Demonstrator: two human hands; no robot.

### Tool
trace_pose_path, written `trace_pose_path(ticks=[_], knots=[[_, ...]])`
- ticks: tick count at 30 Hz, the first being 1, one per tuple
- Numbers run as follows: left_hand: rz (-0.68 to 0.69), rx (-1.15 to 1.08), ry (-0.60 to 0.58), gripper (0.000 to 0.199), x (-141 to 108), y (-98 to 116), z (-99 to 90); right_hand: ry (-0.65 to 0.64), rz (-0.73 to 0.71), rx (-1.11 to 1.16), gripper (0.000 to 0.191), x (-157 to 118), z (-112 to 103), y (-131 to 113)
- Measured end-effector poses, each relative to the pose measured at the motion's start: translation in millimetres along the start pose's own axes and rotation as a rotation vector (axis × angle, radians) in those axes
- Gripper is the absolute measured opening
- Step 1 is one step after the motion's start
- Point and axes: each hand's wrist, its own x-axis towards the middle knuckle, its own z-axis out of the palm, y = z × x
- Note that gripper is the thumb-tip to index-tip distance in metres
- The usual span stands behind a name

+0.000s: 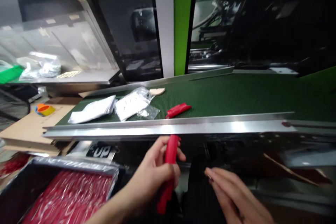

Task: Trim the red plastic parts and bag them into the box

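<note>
A long red plastic piece [171, 150] is held upright in my left hand [154, 171], with the fingers wrapped round it, in front of the conveyor's metal edge. To the right of it is my right hand [233, 192], apart from the piece. Its fingers are pressed together; whether anything small is between the fingertips cannot be made out. Another red piece [178, 110] lies on the green conveyor belt [210, 94], close to the near rail.
Plastic bags with white contents [132, 103] and a beige piece [156, 91] lie on the belt's left part. A lined box [76, 162] of wrapped red pieces stands lower left. Cardboard [26, 127] bears orange rings [45, 109]. The metal rail [147, 128] runs across.
</note>
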Motion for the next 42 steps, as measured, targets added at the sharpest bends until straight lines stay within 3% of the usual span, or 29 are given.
trace_pose_path(ticks=[2,4,8,11,20,32,42], knots=[[-0.130,-0.242,0.043,0.031,-34.4,-27.8,7.9,-0.064,-0.075,0.043,0.040,9.7,-3.8,-12.8],[-0.183,-0.335,0.101,0.029,-57.8,-45.1,13.0,-0.127,-0.130,0.081,0.042,15.4,-2.4,-24.5],[-0.207,-0.448,0.142,0.025,-83.9,-56.9,13.4,-0.280,-0.188,0.079,0.039,14.7,5.2,-41.7],[-0.205,-0.562,0.130,0.024,-94.5,-61.2,9.5,-0.323,-0.241,0.026,0.036,11.7,8.3,-49.8],[-0.135,-0.603,0.099,0.019,-107.9,-70.3,-1.4,-0.323,-0.282,-0.003,0.035,14.8,12.8,-62.0],[-0.179,-0.537,0.171,0.015,-111.1,-64.2,-0.8,-0.360,-0.263,0.005,0.037,11.9,12.9,-66.5],[-0.188,-0.620,0.193,0.019,-106.2,-64.8,-2.6,-0.477,-0.310,-0.040,0.043,0.7,5.9,-63.3]])
